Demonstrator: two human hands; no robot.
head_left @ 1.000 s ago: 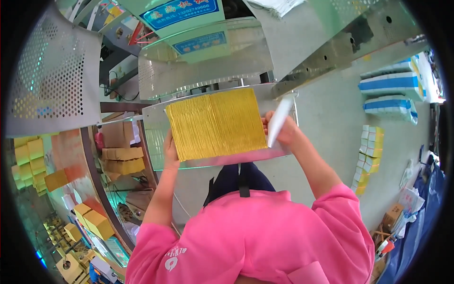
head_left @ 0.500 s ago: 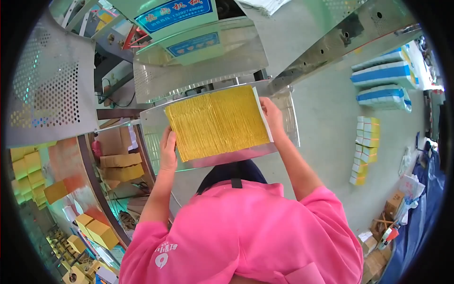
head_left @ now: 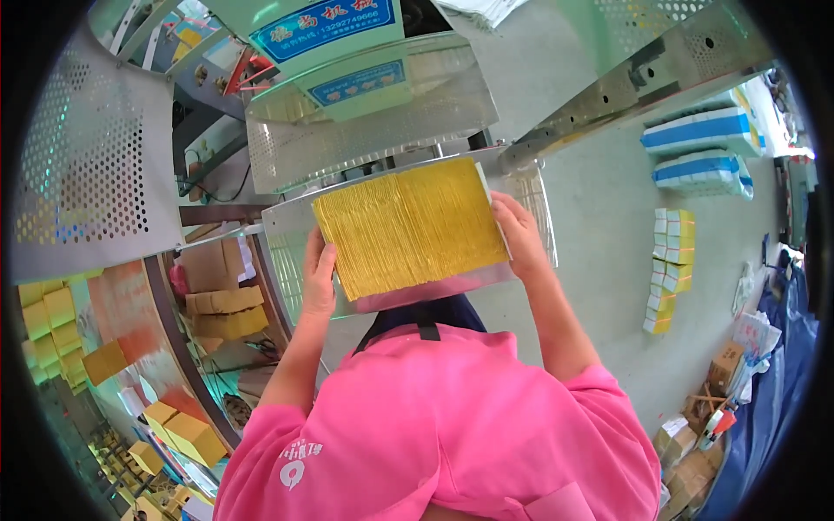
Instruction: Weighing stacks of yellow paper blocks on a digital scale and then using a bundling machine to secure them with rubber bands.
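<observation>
A thick stack of gold paper (head_left: 413,227), its many sheet edges facing up, lies a little tilted over a shiny metal tray (head_left: 540,201). A white board or sheet (head_left: 497,213) lines its right end. My left hand (head_left: 319,276) presses against the left end, thumb by the lower corner. Against the white right end rests my right hand (head_left: 523,233), fingers bent along it. The stack is held between both hands; the fingertips under or behind it are partly hidden. I cannot tell whether the stack touches the tray.
A machine with a clear guard (head_left: 369,113) stands just beyond the tray. A metal beam (head_left: 625,91) slants at upper right; a perforated panel (head_left: 87,165) is at left. Bundled gold-and-white packs (head_left: 669,260) lie on the right floor. Gold boxes (head_left: 193,436) sit at lower left.
The stack and both hands appear slightly farther right and lower, with the view shifting a little too. My right hand has turned, showing more of its back.
</observation>
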